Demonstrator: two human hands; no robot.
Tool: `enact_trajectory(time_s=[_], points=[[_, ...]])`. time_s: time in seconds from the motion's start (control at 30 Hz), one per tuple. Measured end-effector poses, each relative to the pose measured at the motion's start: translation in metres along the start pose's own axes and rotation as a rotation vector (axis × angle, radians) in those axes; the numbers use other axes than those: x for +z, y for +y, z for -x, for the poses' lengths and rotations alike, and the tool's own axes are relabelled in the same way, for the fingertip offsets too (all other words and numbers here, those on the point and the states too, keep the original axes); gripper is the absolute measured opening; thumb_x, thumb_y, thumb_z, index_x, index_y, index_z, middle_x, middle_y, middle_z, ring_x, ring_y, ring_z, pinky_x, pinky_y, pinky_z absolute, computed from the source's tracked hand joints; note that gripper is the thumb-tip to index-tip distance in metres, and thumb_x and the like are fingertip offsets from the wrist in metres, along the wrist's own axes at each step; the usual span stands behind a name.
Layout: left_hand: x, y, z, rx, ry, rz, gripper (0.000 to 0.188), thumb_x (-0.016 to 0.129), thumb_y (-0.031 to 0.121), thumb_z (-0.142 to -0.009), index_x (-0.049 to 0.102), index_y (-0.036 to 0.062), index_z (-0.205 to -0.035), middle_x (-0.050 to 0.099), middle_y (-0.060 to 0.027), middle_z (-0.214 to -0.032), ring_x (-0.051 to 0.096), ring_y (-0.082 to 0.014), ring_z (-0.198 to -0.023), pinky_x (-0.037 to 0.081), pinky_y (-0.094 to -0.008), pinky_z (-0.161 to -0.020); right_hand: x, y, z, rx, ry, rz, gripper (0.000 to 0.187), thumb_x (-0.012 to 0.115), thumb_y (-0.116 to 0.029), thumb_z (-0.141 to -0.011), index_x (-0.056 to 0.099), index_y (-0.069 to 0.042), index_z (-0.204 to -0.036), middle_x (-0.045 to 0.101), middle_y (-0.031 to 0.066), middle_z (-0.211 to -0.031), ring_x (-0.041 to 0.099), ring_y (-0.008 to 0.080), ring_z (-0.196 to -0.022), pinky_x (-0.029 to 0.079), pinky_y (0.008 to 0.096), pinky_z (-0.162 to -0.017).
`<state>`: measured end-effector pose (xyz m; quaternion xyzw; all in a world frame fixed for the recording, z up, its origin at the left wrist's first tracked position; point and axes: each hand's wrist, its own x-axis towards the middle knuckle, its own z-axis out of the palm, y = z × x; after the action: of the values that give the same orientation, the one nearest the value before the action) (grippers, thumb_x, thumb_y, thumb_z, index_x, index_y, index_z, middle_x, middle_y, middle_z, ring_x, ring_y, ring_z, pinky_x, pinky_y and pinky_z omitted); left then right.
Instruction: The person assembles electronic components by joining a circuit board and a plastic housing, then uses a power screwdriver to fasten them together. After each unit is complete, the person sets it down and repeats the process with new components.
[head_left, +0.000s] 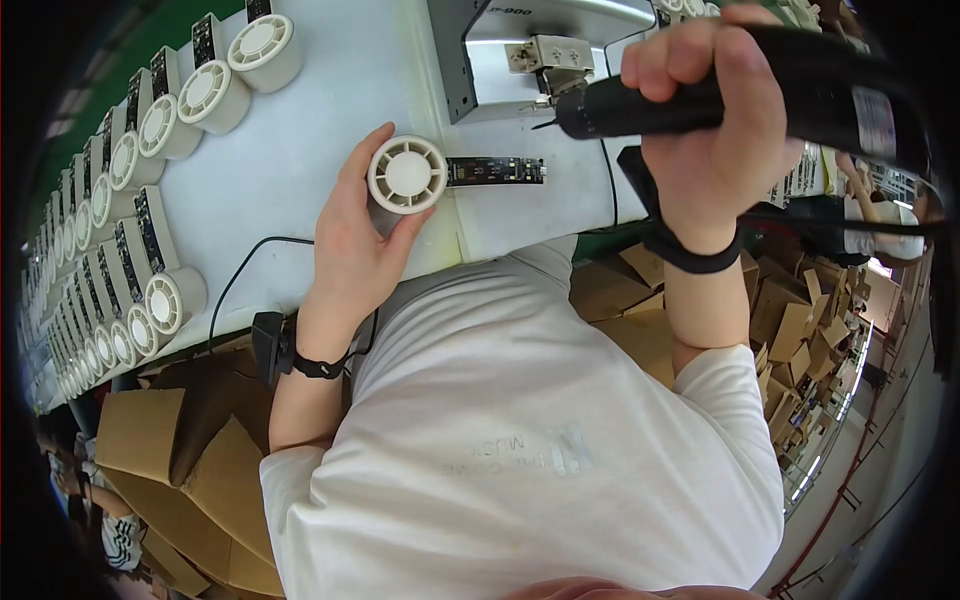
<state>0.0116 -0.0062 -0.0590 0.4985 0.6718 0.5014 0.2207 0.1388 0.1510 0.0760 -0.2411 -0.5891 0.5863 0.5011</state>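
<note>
My left hand (352,235) is wrapped around the round white head of a small handheld fan (408,174), which rests at the table's near edge with its ribbed grille facing up. From the head a narrow dark circuit board (495,171) runs out to the right along the handle. Up at the right, my right hand (712,130) grips a black electric screwdriver (625,108), held sideways with its bit (545,125) pointing left. That bit is close to the metal outlet of a grey screw feeder (498,65); whether a screw sits on it is too small to tell.
Rows of similar white fans (170,125) with exposed boards line the white table (290,180) on the left. A thin black cable (235,275) crosses its near edge. Open cardboard boxes (200,470) stand below on both sides. Other people (880,220) are at the far right and lower left.
</note>
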Motion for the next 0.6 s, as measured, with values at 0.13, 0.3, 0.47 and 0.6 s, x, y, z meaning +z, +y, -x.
enact_trajectory(time_s=[0.13, 0.3, 0.47, 0.6], points=[[-0.001, 0.001, 0.000, -0.013, -0.013, 0.020, 0.069, 0.074, 0.002, -0.078, 0.042, 0.0007, -0.139, 0.055, -0.0179, -0.131, 0.059, -0.0340, -0.115, 0.049, -0.0389, -0.094, 0.008, 0.006, 0.018, 0.016, -0.041, -0.156, 0.041, 0.071, -0.021, -0.089, 0.041, -0.004, -0.112, 0.053, 0.0066, -0.069, 0.053, 0.0163, -0.058, 0.048, 0.0328, -0.059], [0.000, -0.001, 0.001, -0.021, -0.013, 0.036, 0.070, 0.074, 0.000, -0.077, 0.042, 0.0018, -0.139, 0.055, -0.0177, -0.131, 0.059, -0.0346, -0.114, 0.049, -0.0390, -0.094, 0.024, 0.008, 0.030, 0.202, -0.036, -0.079, 0.051, 0.076, -0.023, -0.087, 0.038, -0.004, -0.115, 0.054, 0.0064, -0.069, 0.056, 0.0157, -0.062, 0.050, 0.0321, -0.062], [-0.001, -0.001, 0.002, -0.049, -0.027, 0.057, 0.071, 0.073, 0.000, -0.076, 0.042, 0.0018, -0.139, 0.055, -0.0174, -0.132, 0.059, -0.0350, -0.115, 0.049, -0.0392, -0.094, 0.021, 0.027, 0.021, -0.031, -0.192, -0.159, 0.047, 0.074, -0.018, -0.087, 0.038, -0.004, -0.114, 0.055, 0.0068, -0.070, 0.056, 0.0151, -0.062, 0.050, 0.0306, -0.061], [-0.002, 0.000, 0.001, -0.033, -0.029, 0.037, 0.070, 0.073, -0.001, -0.076, 0.042, 0.0017, -0.139, 0.054, -0.0176, -0.132, 0.058, -0.0354, -0.115, 0.049, -0.0395, -0.095, 0.016, 0.049, 0.007, -0.263, -0.334, -0.234, 0.043, 0.072, -0.014, -0.087, 0.039, -0.003, -0.113, 0.057, 0.0072, -0.070, 0.057, 0.0144, -0.061, 0.050, 0.0292, -0.061]])
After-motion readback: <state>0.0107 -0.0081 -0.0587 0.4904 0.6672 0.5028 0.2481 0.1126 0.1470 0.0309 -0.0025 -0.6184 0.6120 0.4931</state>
